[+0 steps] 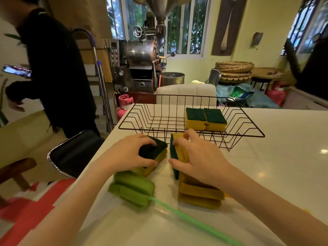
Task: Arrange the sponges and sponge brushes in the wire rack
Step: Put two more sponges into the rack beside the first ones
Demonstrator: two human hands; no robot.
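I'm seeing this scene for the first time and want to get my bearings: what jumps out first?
Two bare hands at the centre: the left hand grips a flat yellow sponge with a dark green scouring pad, the right hand a similar sponge held on edge. Just beyond stands a black wire rack with two sponges side by side at its right. Nearest, a green sponge brush lies on the white table.

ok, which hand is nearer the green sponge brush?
Left. The left hand grips a sponge just above the green sponge brush; the right hand sits further right, over the yellow brush.
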